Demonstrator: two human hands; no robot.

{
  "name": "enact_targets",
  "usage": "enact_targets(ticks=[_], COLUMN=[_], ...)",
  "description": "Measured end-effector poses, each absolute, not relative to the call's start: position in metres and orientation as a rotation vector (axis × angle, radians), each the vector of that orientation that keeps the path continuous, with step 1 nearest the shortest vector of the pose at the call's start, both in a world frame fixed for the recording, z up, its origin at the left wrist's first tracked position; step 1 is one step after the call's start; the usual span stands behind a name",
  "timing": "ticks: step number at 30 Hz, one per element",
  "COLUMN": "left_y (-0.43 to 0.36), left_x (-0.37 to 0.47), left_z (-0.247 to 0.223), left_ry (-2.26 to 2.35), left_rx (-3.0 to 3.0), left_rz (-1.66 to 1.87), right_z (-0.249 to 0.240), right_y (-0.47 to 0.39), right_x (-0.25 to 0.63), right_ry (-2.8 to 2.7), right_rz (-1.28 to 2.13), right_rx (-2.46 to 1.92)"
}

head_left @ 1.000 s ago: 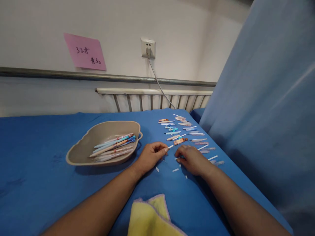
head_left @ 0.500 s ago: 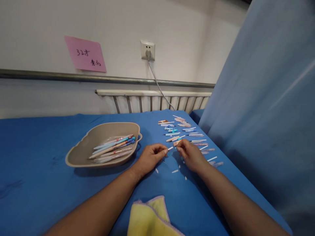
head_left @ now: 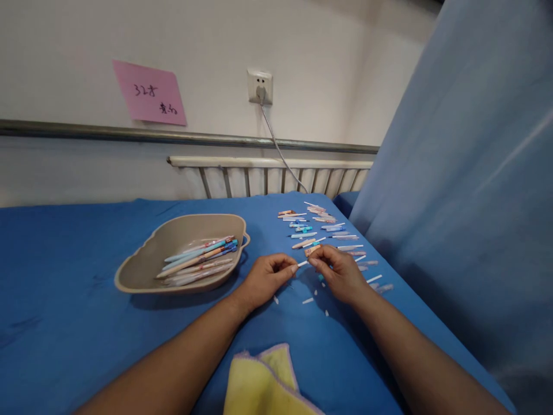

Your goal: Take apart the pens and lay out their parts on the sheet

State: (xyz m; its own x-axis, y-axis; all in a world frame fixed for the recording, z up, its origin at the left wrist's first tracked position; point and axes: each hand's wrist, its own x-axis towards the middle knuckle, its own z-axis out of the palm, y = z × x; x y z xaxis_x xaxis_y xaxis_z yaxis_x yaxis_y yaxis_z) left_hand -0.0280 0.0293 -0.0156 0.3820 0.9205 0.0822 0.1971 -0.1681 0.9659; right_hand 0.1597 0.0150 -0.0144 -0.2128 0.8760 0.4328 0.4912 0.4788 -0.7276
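Observation:
A thin white tube, which looks like a pen refill, spans the gap between my hands. My left hand pinches its left end between thumb and forefinger. My right hand is closed at the other end, its fingertips hiding the tip. An orange pen part shows just behind the right fingertips; whether they touch it I cannot tell. Beyond and beside the right hand, pen barrels, white refills and coloured pen parts lie in rows. Small white pieces are scattered below the hands.
Left of my hands stands a beige basin holding several pens. A yellow cloth lies at the front of the blue-covered surface. A blue curtain hangs along the right. A rail and a plugged-in cable are at the back.
The refill in my left hand has moved slightly right, and its free end now meets the right fingertips. Before, a small gap separated them.

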Motion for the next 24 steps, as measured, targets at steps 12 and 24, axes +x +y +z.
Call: enact_targets(ticks=[12, 24], left_y=[0.0277, 0.0267], left_x=[-0.0282, -0.0291], left_z=[-0.0146, -0.0160], left_ry=[1.008, 1.020], left_rx=[1.668, 1.759], left_rz=[0.870, 0.866], right_z=[-0.0128, -0.0077], right_y=[0.0141, 0.0128], right_x=[0.1597, 0.1599], right_ry=[-1.889, -1.999], right_rz=[0.534, 0.411], right_rx=[-1.181, -1.229])
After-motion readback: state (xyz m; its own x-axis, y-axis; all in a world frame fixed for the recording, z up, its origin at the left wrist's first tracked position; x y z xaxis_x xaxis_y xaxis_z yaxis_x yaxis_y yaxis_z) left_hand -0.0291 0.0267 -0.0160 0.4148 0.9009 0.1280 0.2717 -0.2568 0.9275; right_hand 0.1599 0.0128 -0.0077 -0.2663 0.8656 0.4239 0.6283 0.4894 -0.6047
